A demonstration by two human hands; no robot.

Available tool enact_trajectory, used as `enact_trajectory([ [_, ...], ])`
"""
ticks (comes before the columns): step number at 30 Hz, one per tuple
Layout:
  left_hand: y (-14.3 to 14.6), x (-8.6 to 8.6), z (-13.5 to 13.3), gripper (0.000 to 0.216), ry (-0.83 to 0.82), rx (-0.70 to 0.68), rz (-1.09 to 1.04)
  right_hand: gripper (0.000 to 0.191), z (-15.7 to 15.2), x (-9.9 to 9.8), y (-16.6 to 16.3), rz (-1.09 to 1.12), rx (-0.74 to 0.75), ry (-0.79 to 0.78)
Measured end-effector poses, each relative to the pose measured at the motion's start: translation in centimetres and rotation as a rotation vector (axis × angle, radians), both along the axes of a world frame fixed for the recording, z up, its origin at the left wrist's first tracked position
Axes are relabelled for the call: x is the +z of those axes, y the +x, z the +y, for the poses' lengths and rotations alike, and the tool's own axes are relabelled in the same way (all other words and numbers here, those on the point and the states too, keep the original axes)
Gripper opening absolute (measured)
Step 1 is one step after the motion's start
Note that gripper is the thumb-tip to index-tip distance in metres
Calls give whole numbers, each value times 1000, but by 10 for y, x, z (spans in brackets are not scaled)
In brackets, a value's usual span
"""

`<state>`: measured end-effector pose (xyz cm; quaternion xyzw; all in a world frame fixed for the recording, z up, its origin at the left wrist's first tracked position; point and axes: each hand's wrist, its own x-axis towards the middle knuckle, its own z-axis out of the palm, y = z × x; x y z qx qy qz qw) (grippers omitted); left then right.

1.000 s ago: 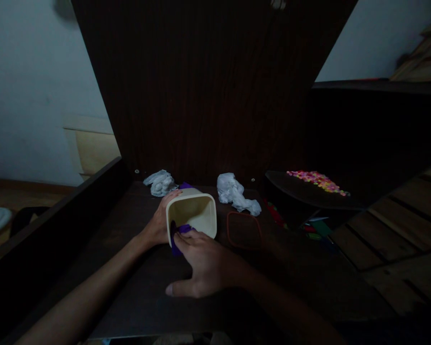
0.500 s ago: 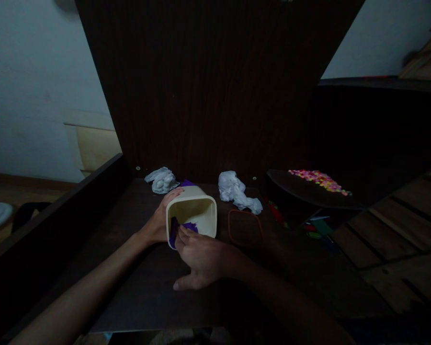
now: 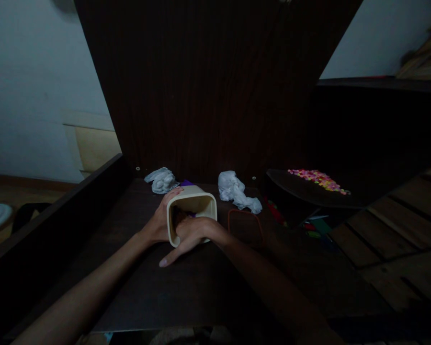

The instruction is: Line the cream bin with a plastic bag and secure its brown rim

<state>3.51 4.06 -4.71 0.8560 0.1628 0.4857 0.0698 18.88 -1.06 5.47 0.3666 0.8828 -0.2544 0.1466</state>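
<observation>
A cream, square-mouthed plastic container (image 3: 205, 205) lies on its side on the dark wooden surface, its opening facing me. My left hand (image 3: 160, 219) is wrapped round its left side and steadies it. My right hand (image 3: 191, 234) reaches into the mouth, thumb stretched outside below the rim. Inside, a bit of purple cloth (image 3: 191, 214) shows at its fingers, which are mostly hidden by shadow and the wall. Right of the container lies a thin reddish-brown rounded-square ring (image 3: 229, 221). Another purple piece (image 3: 187, 182) peeks out behind the container.
Two crumpled whitish plastic bags (image 3: 162, 180) (image 3: 237, 191) lie along the back panel (image 3: 215, 96). A dark corner shelf (image 3: 283, 184) at right bears small pink and yellow pieces (image 3: 319, 179). A raised side board (image 3: 57, 225) edges the left. Wooden slats (image 3: 384, 235) are at right.
My right hand has pushed deeper into the container, taking the purple cloth further inside. My left hand and the container have hardly moved.
</observation>
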Motion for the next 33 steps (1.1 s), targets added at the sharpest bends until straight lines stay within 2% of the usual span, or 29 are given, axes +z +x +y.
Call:
enact_trajectory([
  [5, 0, 0, -1, 103, 20, 16, 23, 110, 9, -18, -11, -41, -149, -50],
  [9, 1, -1, 0, 100, 18, 22, 14, 110, 4, -20, -10, 9, -140, 40],
  [15, 1, -1, 1, 103, 24, 44, 27, 97, -18, -7, 7, 134, -39, 74],
  [19, -1, 0, 1, 100, 31, 23, 8, 117, -44, 2, 15, 172, -55, 108],
  [27, -7, 3, 3, 106, 4, -31, 15, 125, -83, 21, 32, 72, -7, 118],
  [33, -6, 4, 5, 118, 29, -58, 23, 120, -98, 27, 28, -133, -127, 255],
])
